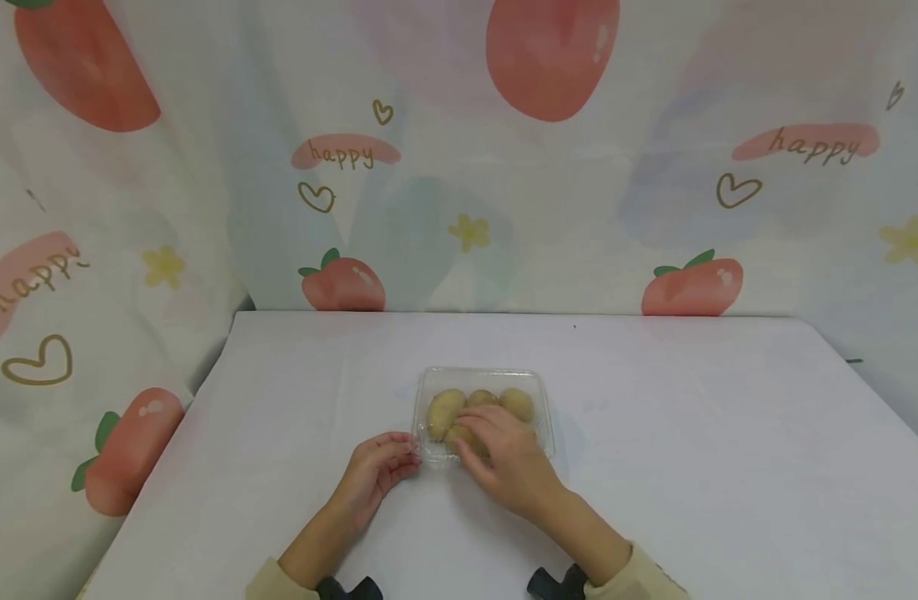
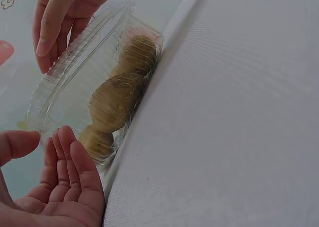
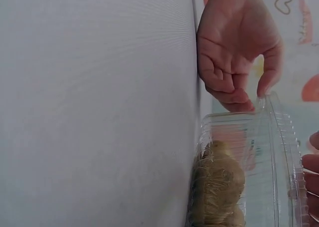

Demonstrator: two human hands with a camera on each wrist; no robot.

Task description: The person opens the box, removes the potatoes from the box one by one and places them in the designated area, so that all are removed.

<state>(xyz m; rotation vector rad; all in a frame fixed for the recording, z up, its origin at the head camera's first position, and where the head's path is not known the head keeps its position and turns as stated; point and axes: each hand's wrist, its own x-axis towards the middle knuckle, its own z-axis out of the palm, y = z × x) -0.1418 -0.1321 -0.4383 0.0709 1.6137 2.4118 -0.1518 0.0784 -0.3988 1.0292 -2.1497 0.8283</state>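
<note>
A clear plastic container (image 1: 481,378) sits on the white table (image 1: 691,442), set in from the far edge and a little closer to the left edge than to the right. Brownish-yellow potatoes (image 1: 446,414) lie in it; the head view shows at least four, three in a row toward the far wall and one in front, partly under the right hand (image 1: 514,458). The left wrist view adds what the head view misses: the potatoes rest low against the ribbed wall, and the right hand's fingers hang loosely bent up at the rim, above the potatoes, grasping nothing that can be seen. The right wrist view catches only the ends of other fingers at its margin, but it shows the left hand (image 1: 379,471) clearly, thumb and fingertips pinching the container's near left corner at the rim. Beige sleeves (image 1: 278,582) cover both forearms, with black pieces (image 1: 351,589) close to the cuffs. Beyond the table's far edge and along its left edge hangs a pale printed cloth (image 1: 564,192) with red fruit, yellow flowers, hearts and the handwritten word "happy" (image 1: 342,154), which appears three times.
</note>
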